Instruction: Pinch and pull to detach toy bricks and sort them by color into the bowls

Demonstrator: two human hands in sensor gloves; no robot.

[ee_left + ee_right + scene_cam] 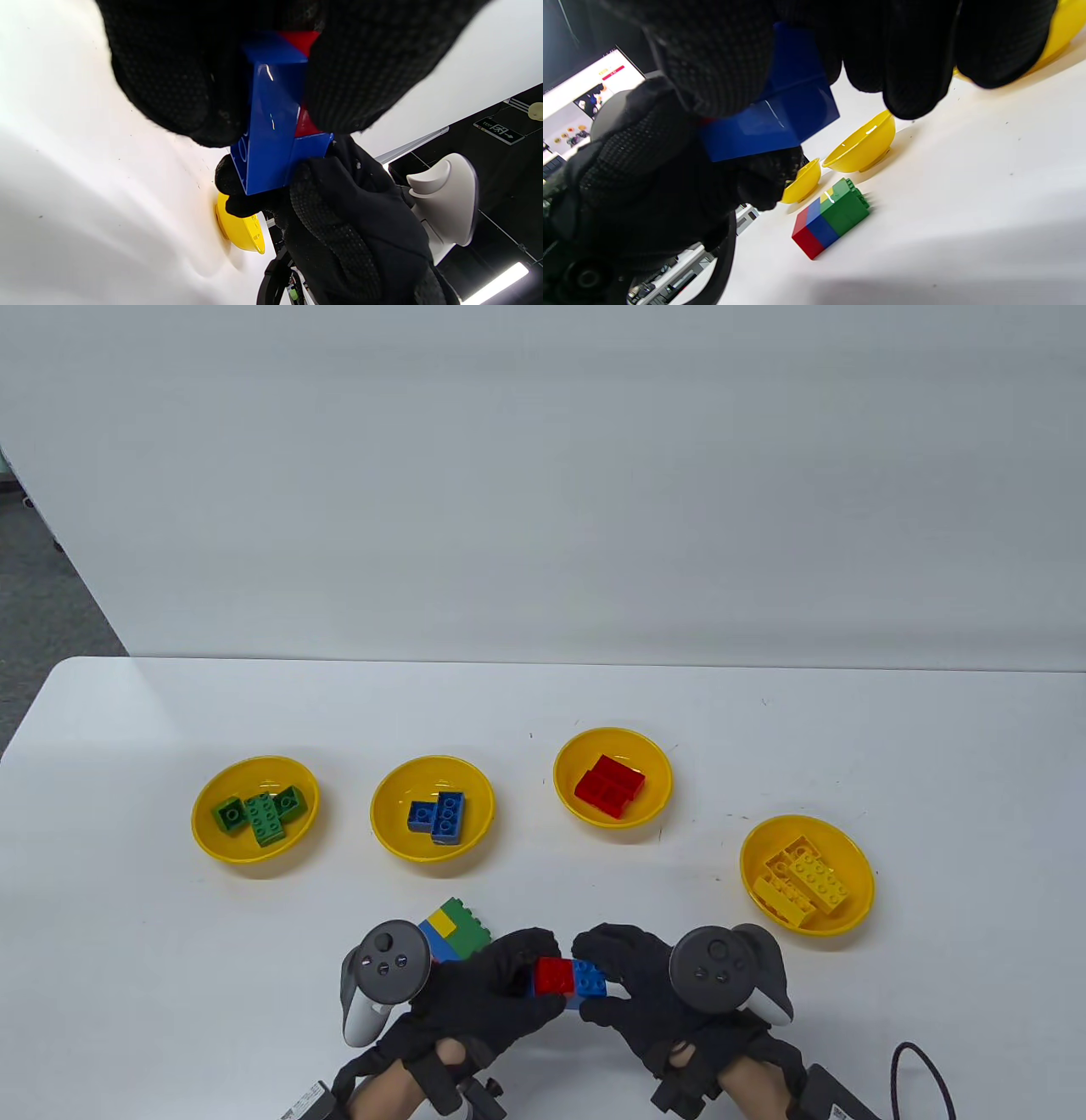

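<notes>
Both gloved hands hold one small stack above the table's front edge. My left hand (509, 984) pinches the red brick (554, 976) on top of it. My right hand (612, 980) grips the blue brick (591, 978) beside and under the red one. In the left wrist view the blue brick (271, 131) stands between black fingertips, with a sliver of red brick (302, 39) above it. The right wrist view shows the blue brick (774, 114) from below. A second stack (454, 931) of green, yellow, blue and red bricks lies on the table behind my left hand; it also shows as the stack (831, 218).
Four yellow bowls stand in a row: green bricks bowl (204, 823), blue bricks bowl (386, 827), red bricks bowl (570, 797), yellow bricks bowl (857, 865). A dark cable (920, 1060) lies at the front right. A screen (589, 97) shows past the table edge.
</notes>
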